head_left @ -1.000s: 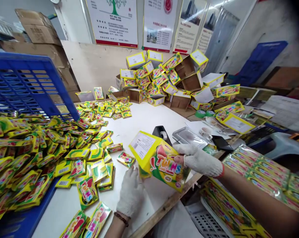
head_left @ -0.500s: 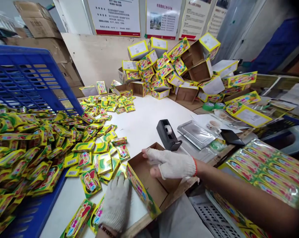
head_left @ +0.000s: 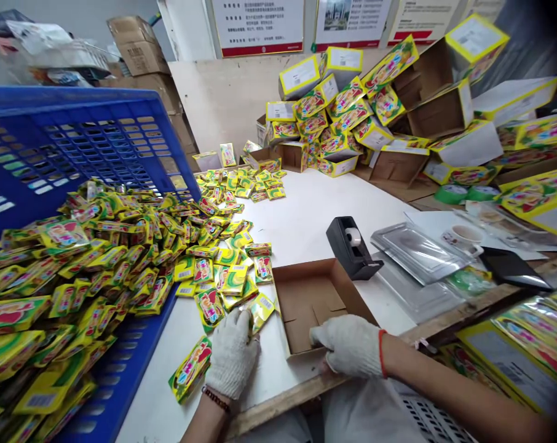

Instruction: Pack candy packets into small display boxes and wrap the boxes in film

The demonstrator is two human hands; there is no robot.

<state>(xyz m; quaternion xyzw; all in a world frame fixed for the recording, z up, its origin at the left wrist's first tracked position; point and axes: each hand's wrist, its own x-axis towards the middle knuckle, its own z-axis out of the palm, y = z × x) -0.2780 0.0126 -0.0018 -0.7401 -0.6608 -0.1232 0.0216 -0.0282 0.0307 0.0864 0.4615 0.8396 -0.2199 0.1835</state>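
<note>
Beside the pile, my left hand [head_left: 233, 352] in a white fingerless glove has its fingers curled at one end of a small yellow-green candy box [head_left: 262, 312]. The fingertips are partly hidden. An open display carton [head_left: 318, 301] with a brown inside lies flat on the table. My right hand [head_left: 350, 346], also gloved, grips its near wall, thumb inside and fingers outside. Loose candy boxes [head_left: 210, 307] lie left of the carton, and one more [head_left: 190, 369] sits left of my left hand.
A blue crate [head_left: 168, 141], tipped toward the table, spills many candy boxes at left. Behind the carton stands a black tape dispenser [head_left: 353, 249]. Clear plastic trays [head_left: 421, 249] and a cup [head_left: 463, 237] are at right. Empty display cartons [head_left: 347, 117] are stacked at the back.
My right hand has come down from above the carton to its near wall. The carton has turned and sits squarer on the table. My left hand has moved onto a candy box. The view has shifted left.
</note>
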